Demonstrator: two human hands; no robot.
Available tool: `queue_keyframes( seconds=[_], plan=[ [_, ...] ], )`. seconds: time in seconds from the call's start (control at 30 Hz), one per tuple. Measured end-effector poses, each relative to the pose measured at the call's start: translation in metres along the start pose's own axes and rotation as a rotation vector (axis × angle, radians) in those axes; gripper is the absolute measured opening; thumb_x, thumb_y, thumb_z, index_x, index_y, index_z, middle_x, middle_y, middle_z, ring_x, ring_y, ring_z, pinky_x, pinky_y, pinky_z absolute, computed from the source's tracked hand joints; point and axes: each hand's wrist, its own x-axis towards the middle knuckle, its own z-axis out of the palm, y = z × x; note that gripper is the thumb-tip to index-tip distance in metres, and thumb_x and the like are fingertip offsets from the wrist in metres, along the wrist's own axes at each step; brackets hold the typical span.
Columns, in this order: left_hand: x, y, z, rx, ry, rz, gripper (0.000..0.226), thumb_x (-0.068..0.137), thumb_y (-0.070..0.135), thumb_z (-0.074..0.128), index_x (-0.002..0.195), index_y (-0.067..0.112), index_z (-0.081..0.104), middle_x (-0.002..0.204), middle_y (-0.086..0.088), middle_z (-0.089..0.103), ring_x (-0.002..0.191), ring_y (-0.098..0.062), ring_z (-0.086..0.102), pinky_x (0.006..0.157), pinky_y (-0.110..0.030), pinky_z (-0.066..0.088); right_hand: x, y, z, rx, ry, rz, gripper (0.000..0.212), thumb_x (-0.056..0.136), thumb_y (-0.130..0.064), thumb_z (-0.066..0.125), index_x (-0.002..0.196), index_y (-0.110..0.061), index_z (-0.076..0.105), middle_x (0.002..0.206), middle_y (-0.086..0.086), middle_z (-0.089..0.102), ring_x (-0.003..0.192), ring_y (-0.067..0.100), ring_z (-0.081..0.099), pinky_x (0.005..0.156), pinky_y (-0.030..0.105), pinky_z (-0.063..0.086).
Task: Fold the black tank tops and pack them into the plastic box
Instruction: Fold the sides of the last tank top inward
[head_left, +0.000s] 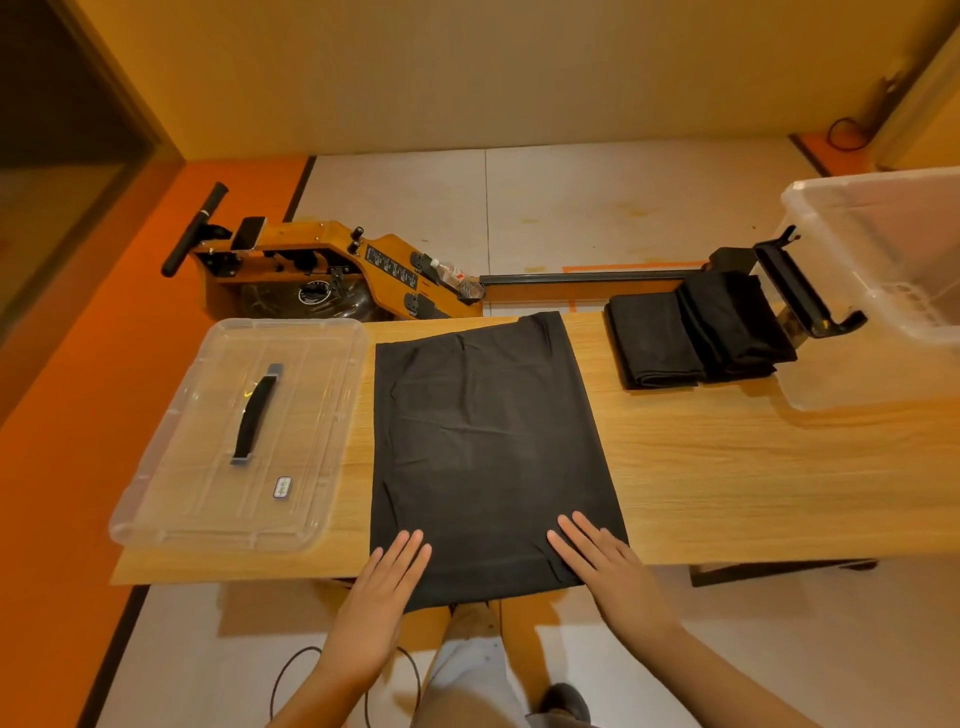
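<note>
The black tank top lies spread flat down the middle of the worktop, not yet folded. Its far end reaches the back edge and its near end hangs over the front edge. The left hand and right hand rest flat on its near corners. The fingers are straight and close together, pressing the cloth rather than gripping it. This looks like smoothing before the first fold.

Two folded black tops sit side by side at the far right, just beside the plastic box. No black cloth shows through the box's clear walls, so by my reading the packing has not begun. Left to do: fold this top, then put all three into the box.

The box's lid lies just to the left of the cloth, so there is little room to work on that side. To the right, bare worktop runs to the box, which gives space to fold and slide. A rowing machine stands on the floor behind, clear of the work.
</note>
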Motion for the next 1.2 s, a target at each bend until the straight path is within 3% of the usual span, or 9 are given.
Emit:
queue_keyframes(
  seconds=[0.07,0.17,0.23,0.37,0.47,0.7,0.83,0.93,1.2],
  plan=[
    [-0.008,-0.001,-0.005,-0.057,-0.022,0.009,0.115,0.035,-0.011,0.080,0.141,0.017,0.042,0.146,-0.004,0.046,0.149,-0.011,-0.002,0.117,-0.029,0.003,-0.006,0.004,-0.003,0.073,0.022,0.008,0.127,0.040,0.009,0.085,0.149,-0.022,0.027,0.140,0.002,0.053,0.132,0.020,0.047,0.111,0.029,0.020],
    [-0.018,0.001,-0.019,-0.235,0.020,0.004,0.101,0.061,-0.018,0.069,0.144,0.029,0.038,0.155,0.006,0.029,0.145,0.004,-0.002,0.116,-0.015,-0.003,-0.014,0.014,-0.007,0.175,0.102,0.096,0.099,0.043,0.011,0.087,0.131,-0.020,0.056,0.135,-0.004,0.053,0.116,0.017,0.062,0.104,0.021,0.037],
    [-0.020,0.002,-0.030,-0.357,0.068,-0.005,0.078,0.086,-0.014,0.049,0.143,0.037,0.031,0.153,0.019,0.017,0.143,0.010,0.003,0.113,-0.008,-0.004,-0.017,0.018,-0.015,0.248,0.111,0.117,0.064,0.073,0.002,0.077,0.129,-0.024,0.060,0.138,-0.008,0.047,0.121,0.017,0.058,0.102,0.024,0.038],
    [-0.016,0.006,-0.053,-0.489,0.085,-0.171,0.040,0.099,0.011,0.046,0.129,0.037,0.051,0.134,0.023,0.046,0.125,0.007,0.039,0.110,-0.018,0.030,-0.020,0.016,-0.044,0.316,0.093,0.213,0.027,0.097,-0.023,0.051,0.122,-0.026,0.060,0.116,-0.007,0.067,0.104,0.011,0.062,0.084,0.021,0.047],
    [-0.012,0.002,-0.068,-0.567,0.077,-0.230,0.024,0.098,0.014,0.049,0.093,0.036,0.057,0.086,0.013,0.066,0.081,0.003,0.060,0.073,-0.021,0.049,-0.017,0.013,-0.062,0.503,0.174,0.305,0.013,0.096,-0.024,0.056,0.105,-0.029,0.062,0.089,-0.012,0.067,0.080,0.004,0.061,0.069,0.020,0.049],
    [-0.014,-0.001,-0.085,-0.941,0.239,-0.446,0.021,0.097,0.008,0.053,0.082,0.015,0.067,0.079,-0.005,0.066,0.077,-0.010,0.062,0.071,-0.023,0.046,-0.005,0.013,-0.094,0.913,0.208,0.295,0.014,0.097,-0.018,0.054,0.091,-0.027,0.062,0.086,-0.009,0.066,0.083,-0.001,0.060,0.068,0.015,0.047],
    [-0.019,0.003,-0.088,-1.066,0.270,-0.503,0.021,0.096,0.006,0.054,0.089,0.019,0.068,0.087,0.001,0.071,0.087,-0.007,0.065,0.071,-0.009,0.048,-0.008,0.020,-0.093,1.027,0.089,0.276,0.017,0.098,-0.018,0.052,0.090,-0.027,0.065,0.087,-0.006,0.067,0.086,0.011,0.063,0.074,0.034,0.053],
    [-0.016,-0.001,-0.088,-1.091,0.280,-0.524,0.018,0.096,0.007,0.054,0.096,0.017,0.069,0.094,0.001,0.070,0.095,-0.010,0.064,0.072,-0.008,0.047,-0.002,0.023,-0.096,1.150,0.010,0.265,0.019,0.099,-0.020,0.050,0.093,-0.026,0.067,0.091,-0.004,0.067,0.088,0.021,0.063,0.069,0.030,0.052],
    [0.049,-0.032,-0.133,-1.208,0.261,-0.532,0.020,0.100,0.015,0.048,0.098,0.026,0.064,0.098,0.004,0.068,0.094,-0.003,0.062,0.074,-0.016,0.048,0.072,0.044,-0.132,1.082,0.069,0.316,0.017,0.098,-0.024,0.051,0.100,-0.029,0.067,0.091,-0.014,0.065,0.086,0.017,0.061,0.071,0.032,0.054]
  ],
)
